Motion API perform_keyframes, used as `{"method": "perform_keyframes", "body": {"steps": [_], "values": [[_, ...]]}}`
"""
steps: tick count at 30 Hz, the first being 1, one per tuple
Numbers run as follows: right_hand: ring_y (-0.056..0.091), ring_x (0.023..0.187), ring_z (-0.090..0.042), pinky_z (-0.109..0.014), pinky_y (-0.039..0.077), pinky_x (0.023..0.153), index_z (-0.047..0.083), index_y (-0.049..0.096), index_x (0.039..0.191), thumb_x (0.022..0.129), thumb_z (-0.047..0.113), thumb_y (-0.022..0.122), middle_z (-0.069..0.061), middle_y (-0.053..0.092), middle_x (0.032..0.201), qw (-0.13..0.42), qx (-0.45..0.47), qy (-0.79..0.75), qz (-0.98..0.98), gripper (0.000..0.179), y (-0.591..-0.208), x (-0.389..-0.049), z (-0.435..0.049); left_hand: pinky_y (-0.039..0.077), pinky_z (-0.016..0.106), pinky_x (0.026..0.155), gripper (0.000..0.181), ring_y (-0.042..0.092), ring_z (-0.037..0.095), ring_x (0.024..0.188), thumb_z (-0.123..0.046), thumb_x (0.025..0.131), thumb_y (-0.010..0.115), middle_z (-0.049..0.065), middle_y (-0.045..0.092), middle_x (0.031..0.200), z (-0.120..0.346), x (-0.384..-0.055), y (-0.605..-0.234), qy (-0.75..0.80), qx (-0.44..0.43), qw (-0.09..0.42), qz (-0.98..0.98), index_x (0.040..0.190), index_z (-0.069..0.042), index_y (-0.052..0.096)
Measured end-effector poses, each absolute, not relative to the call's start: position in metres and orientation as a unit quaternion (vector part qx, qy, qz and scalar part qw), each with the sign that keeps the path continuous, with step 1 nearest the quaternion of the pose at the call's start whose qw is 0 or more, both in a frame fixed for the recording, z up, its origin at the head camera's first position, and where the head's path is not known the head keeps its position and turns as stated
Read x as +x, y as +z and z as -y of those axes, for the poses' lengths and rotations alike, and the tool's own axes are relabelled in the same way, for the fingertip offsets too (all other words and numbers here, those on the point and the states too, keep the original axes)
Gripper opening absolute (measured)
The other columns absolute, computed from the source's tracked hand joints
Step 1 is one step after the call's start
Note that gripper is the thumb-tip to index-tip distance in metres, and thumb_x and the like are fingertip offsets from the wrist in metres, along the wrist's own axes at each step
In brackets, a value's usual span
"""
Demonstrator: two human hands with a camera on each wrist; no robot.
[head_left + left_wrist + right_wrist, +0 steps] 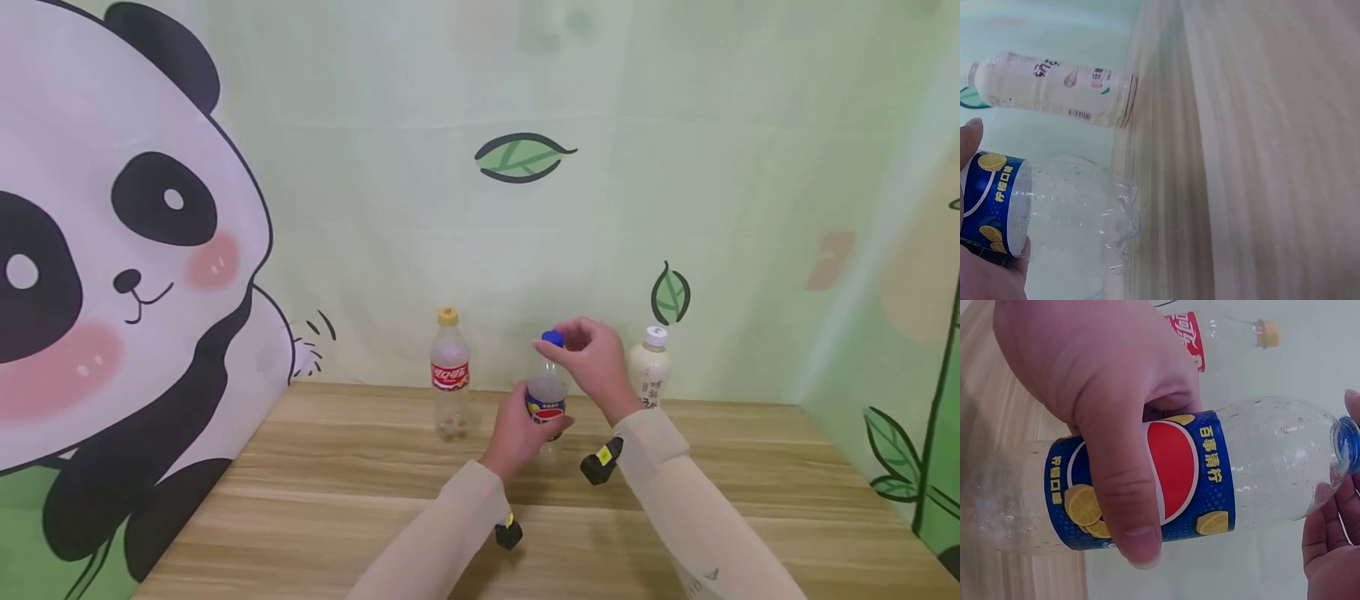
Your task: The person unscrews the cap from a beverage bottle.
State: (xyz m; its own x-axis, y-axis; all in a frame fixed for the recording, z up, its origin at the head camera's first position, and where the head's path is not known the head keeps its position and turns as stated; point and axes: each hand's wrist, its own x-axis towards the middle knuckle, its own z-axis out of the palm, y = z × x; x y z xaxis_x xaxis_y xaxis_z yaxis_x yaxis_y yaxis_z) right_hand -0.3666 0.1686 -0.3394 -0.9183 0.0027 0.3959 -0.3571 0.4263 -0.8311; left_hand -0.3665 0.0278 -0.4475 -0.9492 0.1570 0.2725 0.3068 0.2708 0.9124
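Observation:
A clear plastic bottle (547,388) with a blue lemon-pattern label stands roughly upright in front of me. My left hand (522,429) grips it round the label; in the right wrist view the left thumb lies across the label. At the top, my right hand (597,360) has its thumb and fingers at the blue bottle cap (552,337), pinching it. The right wrist view shows the cap (1349,445) on the bottle neck, partly covered by the right fingers. Whether the bottle's base touches the table cannot be made out.
Left of my hands, a red-labelled bottle with a yellow cap (450,377) stands on the wooden table (337,467). A pale bottle with a white cap (651,364) stands behind my right wrist. Behind the table hangs a green cloth (390,208) with a panda print.

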Motion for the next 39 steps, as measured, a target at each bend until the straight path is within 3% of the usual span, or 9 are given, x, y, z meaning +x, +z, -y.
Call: {"method": "perform_keyframes", "body": {"steps": [8,20,31,39], "values": [[0.065,0.098,-0.022,-0.037,0.055,0.088,0.015,0.069,0.107,0.078,0.059,0.082,-0.004,0.071,0.103,0.163,0.122,0.531,0.822,0.054,-0.341,-0.354,-0.172,0.055,0.04,0.101,0.066,0.066,0.019,0.111,-0.031,0.082,0.087,0.005,0.068,0.124,-0.022,-0.351,-0.444,-0.574,-0.178,0.064,0.797,0.135,-0.011,0.053],[0.066,0.097,-0.022,-0.037,0.055,0.088,0.015,0.069,0.103,0.08,0.054,0.084,-0.003,0.071,0.101,0.157,0.133,0.529,0.823,0.048,-0.341,-0.324,-0.175,0.056,0.036,0.099,0.068,0.066,0.013,0.107,-0.037,0.079,0.09,-0.003,0.068,0.12,-0.014,-0.323,-0.441,-0.575,-0.203,0.031,0.792,0.134,-0.022,0.053],[0.065,0.094,-0.025,-0.031,0.056,0.083,0.014,0.069,0.102,0.081,0.042,0.087,-0.005,0.07,0.099,0.151,0.152,0.547,0.809,0.039,-0.34,-0.301,-0.175,0.057,0.031,0.091,0.066,0.068,0.012,0.099,-0.028,0.077,0.092,0.001,0.07,0.114,-0.015,-0.299,-0.438,-0.584,-0.21,0.011,0.784,0.129,-0.014,0.054],[0.066,0.094,-0.025,-0.031,0.057,0.087,0.009,0.068,0.098,0.08,0.031,0.089,-0.007,0.07,0.097,0.152,0.167,0.572,0.789,0.034,-0.339,-0.285,-0.175,0.055,0.028,0.092,0.065,0.067,0.009,0.098,-0.029,0.077,0.091,-0.005,0.07,0.113,-0.012,-0.285,-0.436,-0.6,-0.232,-0.011,0.765,0.131,-0.02,0.055]]}}
